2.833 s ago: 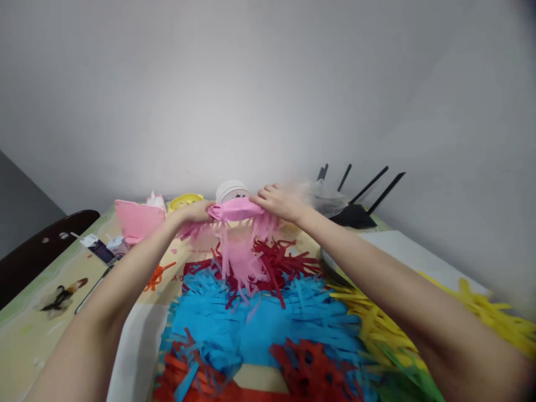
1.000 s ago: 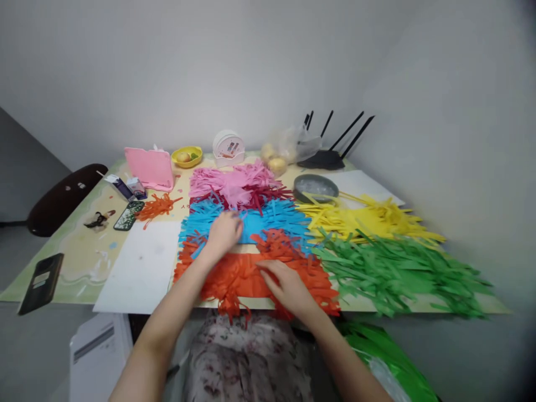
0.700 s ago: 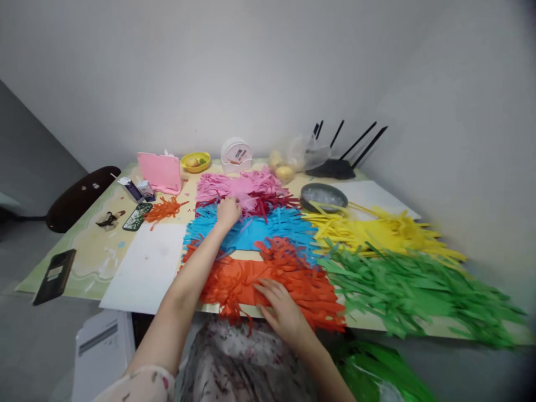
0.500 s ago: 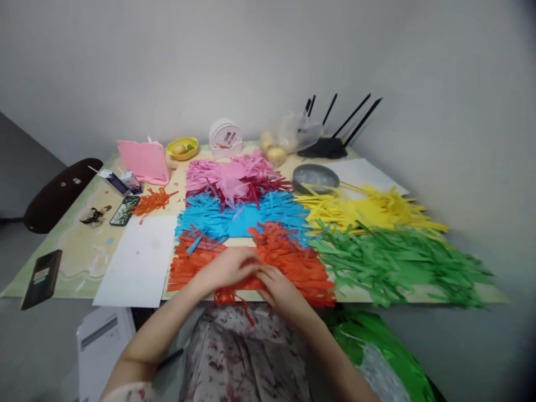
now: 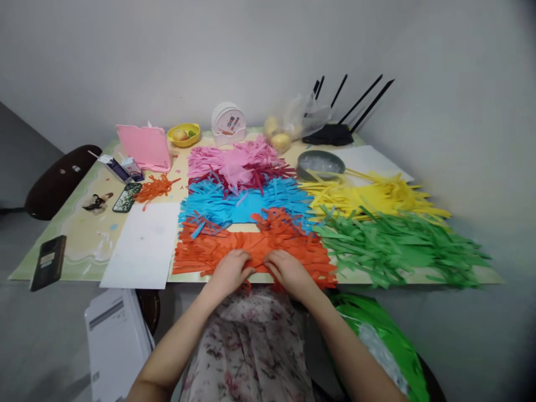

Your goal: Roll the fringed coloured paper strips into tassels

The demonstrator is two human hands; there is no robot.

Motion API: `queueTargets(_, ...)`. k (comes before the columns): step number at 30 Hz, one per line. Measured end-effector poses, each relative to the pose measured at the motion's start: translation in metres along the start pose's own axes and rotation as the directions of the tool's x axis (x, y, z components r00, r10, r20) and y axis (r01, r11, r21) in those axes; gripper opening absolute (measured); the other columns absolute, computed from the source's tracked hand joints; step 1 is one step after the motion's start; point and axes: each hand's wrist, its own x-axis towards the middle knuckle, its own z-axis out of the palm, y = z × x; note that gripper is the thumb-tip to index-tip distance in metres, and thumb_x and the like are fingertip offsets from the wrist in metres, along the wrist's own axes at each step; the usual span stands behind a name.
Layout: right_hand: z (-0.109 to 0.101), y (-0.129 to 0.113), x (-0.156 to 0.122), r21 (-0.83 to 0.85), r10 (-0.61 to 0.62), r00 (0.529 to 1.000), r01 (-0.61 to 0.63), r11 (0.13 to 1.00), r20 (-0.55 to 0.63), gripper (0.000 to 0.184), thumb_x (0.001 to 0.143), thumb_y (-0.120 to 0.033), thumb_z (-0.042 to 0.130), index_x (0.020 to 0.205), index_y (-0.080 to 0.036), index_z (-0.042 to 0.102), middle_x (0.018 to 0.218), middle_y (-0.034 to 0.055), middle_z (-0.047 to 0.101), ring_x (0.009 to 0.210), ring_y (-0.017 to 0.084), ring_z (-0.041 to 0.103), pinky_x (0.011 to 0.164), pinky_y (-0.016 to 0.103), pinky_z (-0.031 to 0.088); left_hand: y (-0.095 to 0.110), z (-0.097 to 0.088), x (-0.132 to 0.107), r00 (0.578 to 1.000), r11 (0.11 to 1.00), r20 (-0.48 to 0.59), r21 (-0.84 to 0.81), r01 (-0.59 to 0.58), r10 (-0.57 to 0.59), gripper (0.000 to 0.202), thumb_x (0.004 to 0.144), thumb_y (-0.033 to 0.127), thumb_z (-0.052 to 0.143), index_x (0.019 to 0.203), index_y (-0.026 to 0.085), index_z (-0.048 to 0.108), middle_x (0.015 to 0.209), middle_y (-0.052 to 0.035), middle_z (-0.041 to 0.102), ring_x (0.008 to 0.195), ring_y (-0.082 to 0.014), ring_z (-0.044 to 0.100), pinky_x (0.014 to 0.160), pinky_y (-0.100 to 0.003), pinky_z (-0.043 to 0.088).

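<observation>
My left hand point(image 5: 231, 272) is at the near edge of the orange fringed paper point(image 5: 226, 244), its fingers curled together on the paper. A short way to its right, my right hand point(image 5: 290, 272) grips the same paper, fingers bent over it. Bits of orange fringe hang below the table edge between the hands. Just beyond lies blue fringed paper point(image 5: 247, 207), then dark red and pink fringed paper point(image 5: 237, 163). Yellow fringed paper point(image 5: 372, 195) and green fringed paper point(image 5: 402, 248) spread to the right.
White paper point(image 5: 140, 245), a phone point(image 5: 127, 197), loose orange strips point(image 5: 154, 188) and a dark flat case point(image 5: 49, 263) lie left. A pink tablet case point(image 5: 144, 146), yellow bowl point(image 5: 184, 144), grey-green bowl point(image 5: 321, 163) and black router point(image 5: 329, 134) stand farther back. A green bag point(image 5: 393, 335) sits below right.
My hands were close together over the orange paper and have moved apart, now side by side at its near edge. The view has shifted slightly.
</observation>
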Motion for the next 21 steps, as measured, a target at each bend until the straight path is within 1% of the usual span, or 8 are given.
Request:
queueTargets(4, -0.003, -0.004, 0.004, -0.011, 0.041, 0.999, -0.041, 0.999, 0.014, 0.016, 0.092, -0.015, 0.05, 0.082, -0.018, 0.062, 0.083, 0.008, 0.066, 0.082, 0.021, 0.06, 0.076, 0.034, 0.048, -0.002, -0.005, 0.003, 1.0, 1.0, 0.012, -0.013, -0.009, 0.01, 0.021, 0.086, 0.026, 0.064, 0.104, 0.016, 0.067, 0.109, -0.009, 0.07, 0.106, -0.0222, 0.063, 0.095, -0.033, 0.049)
queueTargets(9, -0.004, -0.005, 0.007, -0.001, 0.057, 0.998, -0.057, 0.998, 0.033, 0.014, 0.089, -0.012, 0.054, 0.077, -0.018, 0.057, 0.079, 0.0058, 0.064, 0.079, 0.021, 0.057, 0.073, 0.032, 0.047, -0.001, -0.011, 0.004, 1.0, 1.0, 0.02, -0.023, -0.006, 0.007, 0.02, 0.086, 0.024, 0.063, 0.104, 0.017, 0.067, 0.107, -0.0073, 0.071, 0.102, -0.02, 0.065, 0.093, -0.029, 0.049)
queueTargets(11, -0.005, -0.003, 0.009, 0.009, 0.062, 0.998, -0.062, 0.998, 0.029, 0.013, 0.088, -0.012, 0.055, 0.077, -0.018, 0.056, 0.079, 0.0055, 0.063, 0.079, 0.021, 0.058, 0.072, 0.032, 0.047, 0.0, -0.011, 0.004, 1.0, 1.0, 0.018, -0.013, -0.001, 0.001, 0.018, 0.086, 0.022, 0.061, 0.102, 0.017, 0.067, 0.104, -0.0067, 0.071, 0.1, -0.0195, 0.065, 0.091, -0.029, 0.049)
queueTargets(14, -0.009, -0.004, 0.008, 0.025, 0.063, 0.998, -0.064, 0.998, 0.018, 0.012, 0.087, -0.011, 0.056, 0.078, -0.019, 0.056, 0.079, 0.0053, 0.063, 0.079, 0.021, 0.059, 0.072, 0.032, 0.048, 0.003, -0.008, 0.005, 1.0, 1.0, -0.002, 0.023, 0.01, -0.01, 0.018, 0.085, 0.014, 0.056, 0.099, 0.017, 0.066, 0.1, -0.007, 0.07, 0.098, -0.0196, 0.064, 0.089, -0.029, 0.049)
queueTargets(17, -0.013, -0.018, -0.002, 0.024, 0.051, 0.998, -0.051, 0.998, -0.022, 0.004, 0.088, -0.017, 0.056, 0.087, -0.018, 0.06, 0.09, 0.0096, 0.067, 0.087, 0.023, 0.061, 0.079, 0.037, 0.05, 0.006, -0.003, 0.007, 0.998, 0.997, -0.056, 0.067, 0.032, -0.028, 0.016, 0.086, 0.011, 0.05, 0.091, 0.017, 0.064, 0.096, -0.0081, 0.066, 0.095, -0.0205, 0.062, 0.086, -0.031, 0.049)
queueTargets(19, -0.012, -0.035, -0.011, 0.03, 0.01, 0.998, -0.008, 1.0, -0.066, 0.013, 0.091, -0.019, 0.052, 0.1, -0.018, 0.062, 0.101, 0.012, 0.068, 0.094, 0.025, 0.063, 0.086, 0.039, 0.05, 0.009, 0.0, 0.009, 0.993, 0.995, -0.107, 0.083, 0.051, -0.042, 0.014, 0.087, 0.012, 0.048, 0.088, 0.017, 0.061, 0.095, -0.0083, 0.064, 0.093, -0.0207, 0.061, 0.084, -0.032, 0.049)
queueTargets(21, -0.004, -0.049, -0.017, 0.04, -0.053, 0.995, 0.056, 0.998, -0.082, 0.027, 0.091, -0.015, 0.045, 0.113, -0.018, 0.061, 0.111, 0.0127, 0.068, 0.104, 0.024, 0.063, 0.093, 0.041, 0.05, 0.01, 0.0, 0.01, 0.986, 0.994, -0.158, 0.086, 0.064, -0.05, 0.013, 0.088, 0.012, 0.047, 0.088, 0.017, 0.059, 0.096, -0.0084, 0.063, 0.094, -0.0208, 0.059, 0.086, -0.033, 0.048)
